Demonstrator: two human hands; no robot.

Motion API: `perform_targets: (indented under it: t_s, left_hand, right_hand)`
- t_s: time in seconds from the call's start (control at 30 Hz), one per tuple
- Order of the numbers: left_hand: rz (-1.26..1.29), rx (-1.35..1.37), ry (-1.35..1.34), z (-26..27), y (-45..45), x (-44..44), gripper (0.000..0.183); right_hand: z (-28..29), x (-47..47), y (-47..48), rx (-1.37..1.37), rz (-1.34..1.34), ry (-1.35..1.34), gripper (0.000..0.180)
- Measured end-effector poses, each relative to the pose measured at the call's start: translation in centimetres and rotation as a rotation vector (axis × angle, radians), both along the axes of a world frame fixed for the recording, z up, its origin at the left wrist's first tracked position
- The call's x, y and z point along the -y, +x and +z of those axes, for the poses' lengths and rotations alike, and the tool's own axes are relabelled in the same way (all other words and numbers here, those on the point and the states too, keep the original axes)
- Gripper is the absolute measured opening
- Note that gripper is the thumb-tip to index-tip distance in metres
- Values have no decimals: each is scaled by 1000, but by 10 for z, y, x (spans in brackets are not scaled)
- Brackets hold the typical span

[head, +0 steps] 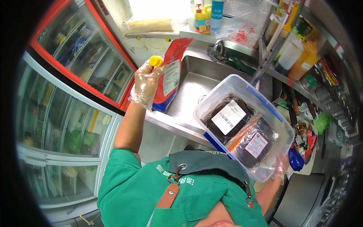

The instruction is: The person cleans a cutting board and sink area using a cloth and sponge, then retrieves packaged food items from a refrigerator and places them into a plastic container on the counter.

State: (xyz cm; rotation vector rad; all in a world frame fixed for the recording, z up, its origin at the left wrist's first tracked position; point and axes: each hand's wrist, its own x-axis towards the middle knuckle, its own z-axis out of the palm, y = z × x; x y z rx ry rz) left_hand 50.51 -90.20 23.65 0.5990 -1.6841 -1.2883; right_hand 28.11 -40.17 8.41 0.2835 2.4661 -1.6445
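My left hand [147,85], in a clear plastic glove, grips a red and blue spouted pouch [169,78] beside its yellow cap [155,61]. The pouch hangs upright over the left side of a stainless steel sink [194,85] and bears a printed white label. My right hand [280,167], also gloved, holds the near right corner of a translucent plastic bin [259,173]; its fingers are partly hidden. Tilted over the sink's right side, the bin contains a dark labelled bag [208,120] and a second dark bag [256,140] with a red-edged label.
Glass-door refrigerators [80,54] stand at the left. Behind the sink are a faucet [219,46] and a yellow detergent bottle [202,20]. A metal shelf at the right carries sauce bottles [303,61]. Colourful packets [302,144] lie on a board below.
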Motion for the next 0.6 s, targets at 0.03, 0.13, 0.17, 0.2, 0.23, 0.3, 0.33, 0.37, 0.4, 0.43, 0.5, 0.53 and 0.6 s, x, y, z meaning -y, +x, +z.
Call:
perform_targets:
  t_s: [0.03, 0.13, 0.17, 0.2, 0.23, 0.3, 0.33, 0.37, 0.4, 0.43, 0.5, 0.53, 0.6]
  left_hand:
    - [23, 18, 34, -12, 8, 10, 24]
    - [108, -72, 246, -45, 31, 34, 29]
    - [126, -94, 298, -57, 39, 44, 31]
    - [120, -153, 345, -58, 43, 43, 30]
    - [123, -203, 388, -63, 44, 43, 29]
    - [131, -303, 471, -72, 45, 43, 28]
    - [149, -329, 453, -76, 46, 43, 26]
    - [155, -383, 493, -81, 50, 43, 26]
    - [154, -436, 531, -85, 53, 45, 25]
    - [154, -488, 569, -90, 56, 45, 25]
    - [184, -572, 690, -116, 70, 52, 31]
    - [221, -621, 736, -137, 79, 59, 30]
    - [357, -638, 768, -198, 108, 77, 30]
  right_hand:
    - [-3, -1, -2, -10, 1, 2, 39]
    - [-7, -7, -7, -24, 26, 15, 38]
    - [-7, -8, -7, -12, 20, 17, 38]
    - [-7, -7, -7, -2, 8, 21, 38]
    - [-8, -8, -7, 9, -5, 25, 37]
    - [-11, -10, -9, 1, 2, 8, 38]
    - [-11, -11, -10, -2, 6, -1, 39]
    - [-11, -12, -11, -17, 12, 18, 38]
    - [-10, -11, -10, -30, 13, 34, 37]
    - [-10, -11, -9, -43, 13, 50, 36]
    - [-23, -21, -14, -81, -13, 5, 35]
    - [-29, -25, -16, -97, -25, -19, 35]
    - [-26, -24, -17, -56, 11, -17, 39]
